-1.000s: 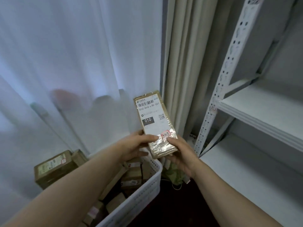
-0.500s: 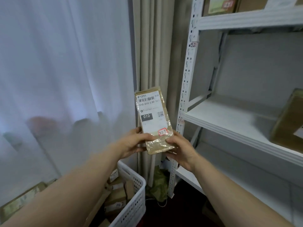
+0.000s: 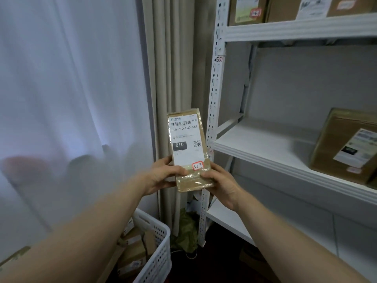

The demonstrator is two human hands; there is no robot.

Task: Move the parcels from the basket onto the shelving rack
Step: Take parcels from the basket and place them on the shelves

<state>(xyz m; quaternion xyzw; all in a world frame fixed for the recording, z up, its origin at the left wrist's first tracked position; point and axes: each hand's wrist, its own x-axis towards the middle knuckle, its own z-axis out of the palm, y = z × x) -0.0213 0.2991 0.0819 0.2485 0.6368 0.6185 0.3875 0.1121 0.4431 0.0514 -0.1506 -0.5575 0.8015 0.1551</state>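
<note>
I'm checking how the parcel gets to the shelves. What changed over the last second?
The parcel was carried up and away from the basket, toward the shelving rack. Nothing was taken or let go: the left hand and right hand hold its lower end as before, with the label facing the camera.

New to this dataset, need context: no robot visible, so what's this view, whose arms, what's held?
No robot: a person wears one camera on the head, looking forward and down, so both arms are theirs. The left hand and right hand grip the lower end of a flat brown parcel, upright, label facing the camera. Bottom left, a white basket holds more parcels. Right of it stands a white rack: one box on its middle shelf, more boxes on the shelf above.
</note>
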